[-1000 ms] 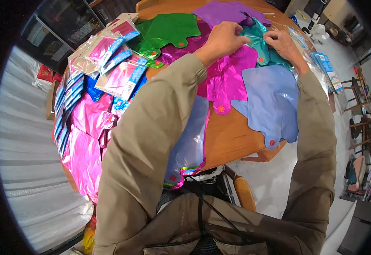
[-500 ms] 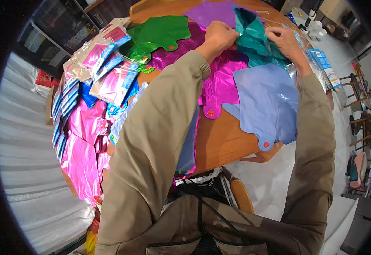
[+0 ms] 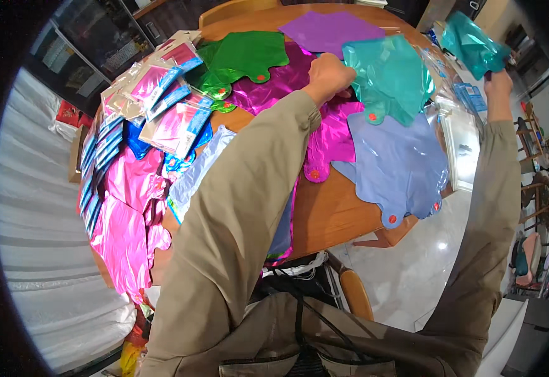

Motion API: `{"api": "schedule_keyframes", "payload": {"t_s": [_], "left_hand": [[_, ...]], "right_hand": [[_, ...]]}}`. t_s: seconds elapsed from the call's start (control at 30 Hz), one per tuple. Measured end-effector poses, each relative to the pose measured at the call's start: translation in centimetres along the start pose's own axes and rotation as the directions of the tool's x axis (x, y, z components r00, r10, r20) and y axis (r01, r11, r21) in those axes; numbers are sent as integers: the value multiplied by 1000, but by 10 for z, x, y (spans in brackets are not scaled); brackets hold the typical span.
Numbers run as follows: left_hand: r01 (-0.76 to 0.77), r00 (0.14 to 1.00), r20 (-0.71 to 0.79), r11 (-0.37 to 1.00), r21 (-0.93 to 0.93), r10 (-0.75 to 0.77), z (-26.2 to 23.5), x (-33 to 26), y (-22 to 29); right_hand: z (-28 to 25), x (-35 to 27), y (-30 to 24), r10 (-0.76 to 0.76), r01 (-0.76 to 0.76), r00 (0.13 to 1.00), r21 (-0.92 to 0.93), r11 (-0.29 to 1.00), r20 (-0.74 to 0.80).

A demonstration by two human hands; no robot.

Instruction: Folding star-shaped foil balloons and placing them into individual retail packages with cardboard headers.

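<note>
Out at the far right, my right hand (image 3: 499, 87) is raised and closed on a teal foil balloon (image 3: 472, 45), flat and uninflated, which hangs crumpled above my fingers. My left hand (image 3: 331, 76) is a closed fist over the table, at the left edge of another teal foil balloon (image 3: 390, 75) lying flat. Its fingertips are turned away, so anything in them is hidden. Around that hand lie flat foil balloons: magenta (image 3: 332, 135), green (image 3: 252, 53), purple (image 3: 328, 30) and pale blue (image 3: 400, 160), several with a red spot on the tab.
Packaged pink items (image 3: 174, 122) are stacked at the table's left, above crumpled pink foil (image 3: 123, 235). The wooden table (image 3: 318, 217) curves toward me. Clear packets and blue cards (image 3: 469, 97) lie at its right edge. A chair (image 3: 355, 292) stands close below the near edge.
My right hand has swung out to the right, carrying one teal balloon away. Another teal balloon now lies spread out on the table. My left hand has moved slightly toward me.
</note>
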State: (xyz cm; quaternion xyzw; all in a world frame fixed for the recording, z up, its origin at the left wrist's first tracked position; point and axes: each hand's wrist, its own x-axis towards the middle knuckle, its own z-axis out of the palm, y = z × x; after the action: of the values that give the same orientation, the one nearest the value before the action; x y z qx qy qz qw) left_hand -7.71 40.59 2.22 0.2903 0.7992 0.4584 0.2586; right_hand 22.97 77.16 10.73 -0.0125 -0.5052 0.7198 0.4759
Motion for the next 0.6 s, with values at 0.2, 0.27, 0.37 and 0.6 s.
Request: {"api": "schedule_keyframes", "payload": {"t_s": [0.2,0.27,0.37,0.6], "left_hand": [[-55,998,34,997,-60,57,34,2,20],[-65,995,-66,991,118,73,1,-9,11],[-124,982,-104,948,294,160,-32,-39,29],[49,928,283,675,-737,242,-93,-92,15]], "right_hand": [[8,15,-28,-352,56,862,-621,782,-365],[106,-20,29,-215,21,953,-666,746,-211],[211,-92,31,-90,172,984,-953,248,154],[291,-207,99,-10,751,628,-609,-256,778]]}}
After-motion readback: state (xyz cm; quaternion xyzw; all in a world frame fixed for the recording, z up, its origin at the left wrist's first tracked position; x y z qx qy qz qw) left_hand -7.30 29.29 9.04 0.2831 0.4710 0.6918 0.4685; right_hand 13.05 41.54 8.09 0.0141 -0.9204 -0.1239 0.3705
